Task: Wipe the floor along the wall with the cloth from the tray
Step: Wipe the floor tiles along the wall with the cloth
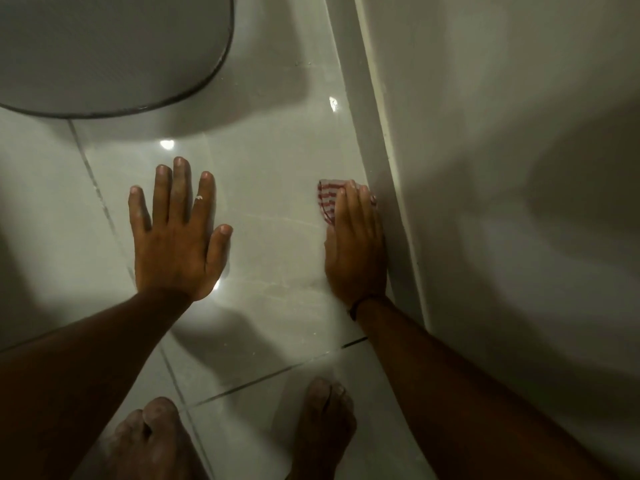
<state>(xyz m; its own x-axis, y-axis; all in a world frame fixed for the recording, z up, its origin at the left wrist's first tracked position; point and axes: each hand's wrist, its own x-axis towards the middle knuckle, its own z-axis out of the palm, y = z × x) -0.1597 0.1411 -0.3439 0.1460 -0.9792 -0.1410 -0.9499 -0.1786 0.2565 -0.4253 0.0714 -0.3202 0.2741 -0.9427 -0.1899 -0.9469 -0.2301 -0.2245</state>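
Cloth (327, 199) under right hand (355, 247).

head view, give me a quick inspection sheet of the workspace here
surface: glossy pale tiled floor, dark grout lines, faint streaks, light glare
job's things: red-and-white striped cloth flat on the floor against the skirting; no tray recognised
clutter: small white speck near the skirting
grippers: left hand flat on the floor, fingers spread, empty; right hand pressing the cloth down
cables: nothing seen
surroundings: wall at right; grey rounded object top left; two bare feet at bottom
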